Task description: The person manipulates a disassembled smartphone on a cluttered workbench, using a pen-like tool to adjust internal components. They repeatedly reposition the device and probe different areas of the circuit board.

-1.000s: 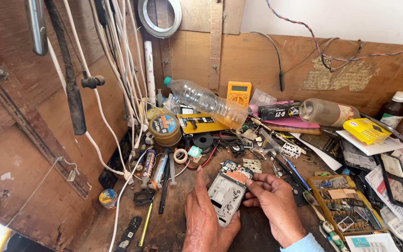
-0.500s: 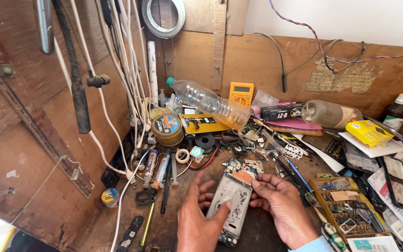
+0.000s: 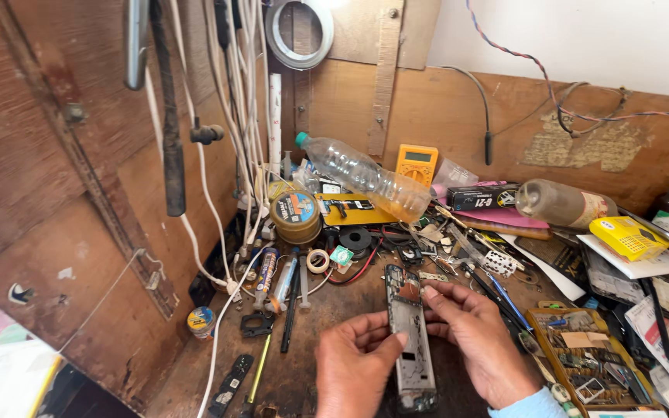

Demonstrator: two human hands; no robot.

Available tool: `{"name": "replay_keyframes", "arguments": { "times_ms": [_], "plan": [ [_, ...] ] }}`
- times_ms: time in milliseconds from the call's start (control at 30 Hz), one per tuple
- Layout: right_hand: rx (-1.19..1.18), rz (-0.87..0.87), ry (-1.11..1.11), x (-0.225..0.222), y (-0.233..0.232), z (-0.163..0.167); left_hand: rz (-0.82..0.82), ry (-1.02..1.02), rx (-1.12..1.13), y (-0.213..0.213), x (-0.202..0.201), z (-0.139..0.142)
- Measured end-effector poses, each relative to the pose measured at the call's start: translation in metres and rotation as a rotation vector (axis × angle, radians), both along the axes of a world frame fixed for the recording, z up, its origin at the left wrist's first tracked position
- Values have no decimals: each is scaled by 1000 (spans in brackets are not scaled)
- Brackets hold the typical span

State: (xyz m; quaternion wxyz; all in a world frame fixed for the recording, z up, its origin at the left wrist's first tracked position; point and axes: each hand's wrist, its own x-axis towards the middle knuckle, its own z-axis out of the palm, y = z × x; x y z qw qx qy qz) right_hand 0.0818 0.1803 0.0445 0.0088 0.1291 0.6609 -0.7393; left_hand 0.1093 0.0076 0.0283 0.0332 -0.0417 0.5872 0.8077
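Both my hands hold an opened phone body, a long grey frame with bare circuit parts showing, turned nearly on edge above the wooden bench. My left hand grips its lower left side with the thumb on the frame. My right hand holds the upper right side, fingers curled against the edge. A light blue sleeve cuff shows at my right wrist.
A tilted clear plastic bottle, a yellow multimeter, a round tin, tape rolls, pens and tubes crowd the bench behind. A parts tray and papers lie to the right. White cables hang along the left wooden wall.
The phone body has been turned from lying flat, face up, to standing nearly on its edge between my hands. The camera view has shifted slightly.
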Motion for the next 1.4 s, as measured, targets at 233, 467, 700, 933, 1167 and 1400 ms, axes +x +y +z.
{"name": "replay_keyframes", "arguments": {
  "times_ms": [233,467,700,933,1167,1400],
  "plan": [
    [133,17,-25,13,-23,20,108,-32,-233,9,15,34],
    [90,28,-35,11,-23,18,101,-10,-241,16,19,46],
    [-49,-15,-75,8,-19,13,65,-34,-278,18,18,52],
    [-93,-8,-75,11,-16,12,76,-14,-222,20,18,50],
    [-68,-14,-72,10,-16,11,91,8,-224,18,18,49],
    [54,-30,-128,6,-20,19,52,-41,-254,13,18,53]
  ]
}}
